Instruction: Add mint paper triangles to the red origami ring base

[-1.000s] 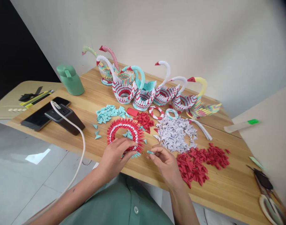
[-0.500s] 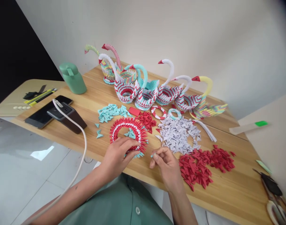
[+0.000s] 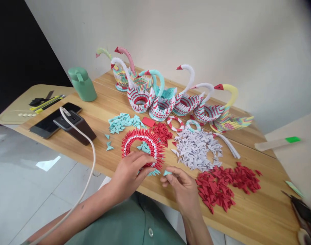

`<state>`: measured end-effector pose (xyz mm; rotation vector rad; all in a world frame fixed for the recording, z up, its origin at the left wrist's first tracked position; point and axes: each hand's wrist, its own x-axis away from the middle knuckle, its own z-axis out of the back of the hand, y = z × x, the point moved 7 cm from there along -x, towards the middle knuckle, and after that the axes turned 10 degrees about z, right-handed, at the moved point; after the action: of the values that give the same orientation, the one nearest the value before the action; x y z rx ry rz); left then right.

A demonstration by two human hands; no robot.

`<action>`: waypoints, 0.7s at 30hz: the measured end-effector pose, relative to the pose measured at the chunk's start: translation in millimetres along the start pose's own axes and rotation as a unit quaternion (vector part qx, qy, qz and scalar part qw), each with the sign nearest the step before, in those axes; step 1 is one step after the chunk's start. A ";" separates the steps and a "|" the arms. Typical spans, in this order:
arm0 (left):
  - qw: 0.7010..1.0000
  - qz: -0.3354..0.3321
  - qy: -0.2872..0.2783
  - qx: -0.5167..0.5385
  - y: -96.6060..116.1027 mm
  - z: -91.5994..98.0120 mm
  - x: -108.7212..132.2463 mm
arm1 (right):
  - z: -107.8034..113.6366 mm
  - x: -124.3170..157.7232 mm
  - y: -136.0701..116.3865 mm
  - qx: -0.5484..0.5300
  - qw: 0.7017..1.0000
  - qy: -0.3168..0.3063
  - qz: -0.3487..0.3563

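In the head view, your left hand (image 3: 131, 172) closes its fingers on the near edge of the red-and-white paper ring (image 3: 142, 135), which lies on the surface (image 3: 247, 212). Your right hand (image 3: 184, 187) pinches a small teal paper piece (image 3: 167, 173) just beside that ring.

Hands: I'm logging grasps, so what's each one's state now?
Left hand: closed on the red-and-white paper ring, at its near edge.
Right hand: pinching a teal folded piece.

Paper swans (image 3: 170, 98) stand behind the ring (image 3: 142, 144) on the table (image 3: 257, 211).
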<state>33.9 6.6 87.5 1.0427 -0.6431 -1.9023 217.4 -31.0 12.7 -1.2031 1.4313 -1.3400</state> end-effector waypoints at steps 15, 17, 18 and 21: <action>0.999 -0.015 -0.010 0.027 11.1 -1.9 2.8 | -23.5 3.6 18.7 -0.219 0.972 -0.034 -0.076; 1.000 -0.007 -0.010 0.017 7.0 -2.7 2.2 | -19.5 2.1 18.1 -0.189 0.979 -0.023 -0.066; 1.000 0.000 -0.008 0.008 3.8 -2.6 1.6 | -14.8 0.6 15.8 -0.160 0.986 -0.011 -0.051; 1.000 0.024 0.005 -0.006 -6.5 1.9 -0.9 | 4.0 -3.2 -0.8 -0.004 0.999 0.017 0.041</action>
<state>29.7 10.7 83.9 1.0203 -0.6457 -1.8560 222.0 -28.7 12.9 -1.1192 1.4946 -1.3048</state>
